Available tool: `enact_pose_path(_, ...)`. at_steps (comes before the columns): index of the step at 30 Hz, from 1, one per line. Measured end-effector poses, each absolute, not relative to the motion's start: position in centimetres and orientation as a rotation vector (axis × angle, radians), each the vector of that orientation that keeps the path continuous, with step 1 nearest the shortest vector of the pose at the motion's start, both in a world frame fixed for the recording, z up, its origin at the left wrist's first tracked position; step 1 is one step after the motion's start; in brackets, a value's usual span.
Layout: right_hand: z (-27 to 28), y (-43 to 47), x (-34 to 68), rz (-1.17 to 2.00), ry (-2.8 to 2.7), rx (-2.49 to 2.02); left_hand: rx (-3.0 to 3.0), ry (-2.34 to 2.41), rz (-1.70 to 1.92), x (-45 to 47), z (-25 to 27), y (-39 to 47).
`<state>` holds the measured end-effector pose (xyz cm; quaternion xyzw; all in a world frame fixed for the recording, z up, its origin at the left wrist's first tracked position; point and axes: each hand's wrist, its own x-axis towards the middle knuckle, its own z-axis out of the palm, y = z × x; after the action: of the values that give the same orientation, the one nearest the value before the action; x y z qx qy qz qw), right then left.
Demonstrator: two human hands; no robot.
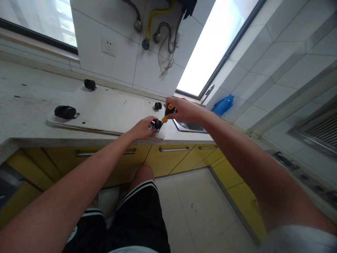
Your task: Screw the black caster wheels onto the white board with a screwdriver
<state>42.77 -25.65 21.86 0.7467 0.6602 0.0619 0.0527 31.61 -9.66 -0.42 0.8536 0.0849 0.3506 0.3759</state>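
Note:
A long white board lies on the countertop with a black caster wheel near each corner. My left hand has its fingers closed around the near right caster. In my right hand is a yellow and black screwdriver, tilted with its tip down at that caster's metal plate. Whether the tip sits in a screw is too small to tell. Just behind stands the far right caster. Toward the left end are the near left caster and the far left caster.
A steel sink with a faucet lies to the right, beside a blue plastic bag. Yellow cabinets run under the countertop. Hoses and a yellow pipe hang on the tiled wall.

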Motion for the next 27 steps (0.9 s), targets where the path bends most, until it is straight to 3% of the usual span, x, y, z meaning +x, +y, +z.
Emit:
enact_pose_path(3,21.7,-25.3,42.4,0.326,1.892,2.365,2.189,0.214,0.895,31.6,-0.5,-9.5)
enact_pose_path(8,22.1,-25.0,42.2,0.17,2.004,2.215,2.185,0.221,0.879,31.7,-0.5,-9.4)
enact_pose_path(12,22.3,-24.6,42.2,0.308,1.856,2.319,2.176,0.226,0.882,31.7,-0.5,-9.4)
enact_pose_path(17,22.8,-24.5,42.4,0.149,1.9,2.224,2.163,0.233,0.867,31.6,-0.3,-9.4)
enact_pose_path(21,22.6,-24.7,42.9,0.279,1.792,2.309,2.161,0.23,0.875,31.5,-0.1,-9.5)
enact_pose_path(27,22.4,-25.2,43.1,0.165,1.947,2.179,2.15,0.229,0.853,31.6,-0.1,-9.4)
